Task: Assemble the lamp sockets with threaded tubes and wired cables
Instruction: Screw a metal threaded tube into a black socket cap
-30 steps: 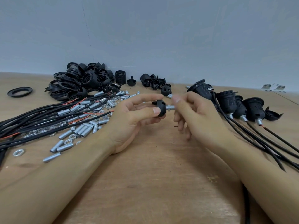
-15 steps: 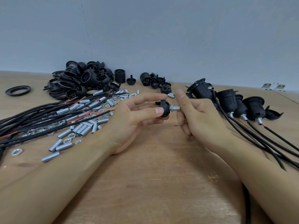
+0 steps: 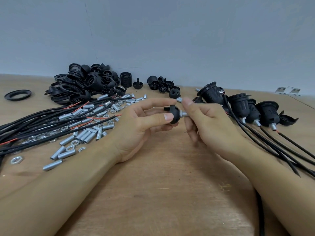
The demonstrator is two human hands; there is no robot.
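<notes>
My left hand (image 3: 144,123) pinches a black dome-shaped socket cap (image 3: 173,114) between thumb and fingers, above the middle of the wooden table (image 3: 162,193). A short silver threaded tube (image 3: 184,114) sticks out of the cap's right side. My right hand (image 3: 209,121) holds that tube between its thumb and fingers; the tube's far end is hidden by them. Another loose tube (image 3: 179,99) lies just behind the two hands.
Black wired cables (image 3: 42,121) with red leads, loose threaded tubes (image 3: 85,135) and nuts (image 3: 16,159) cover the left. A pile of black socket parts (image 3: 85,82) sits at the back. Several assembled sockets (image 3: 242,104) with cables (image 3: 272,147) lie on the right. A black ring (image 3: 17,94) lies far left.
My right hand's fingers have shifted around the tube, turning it at the cap. The left hand keeps the cap in much the same place.
</notes>
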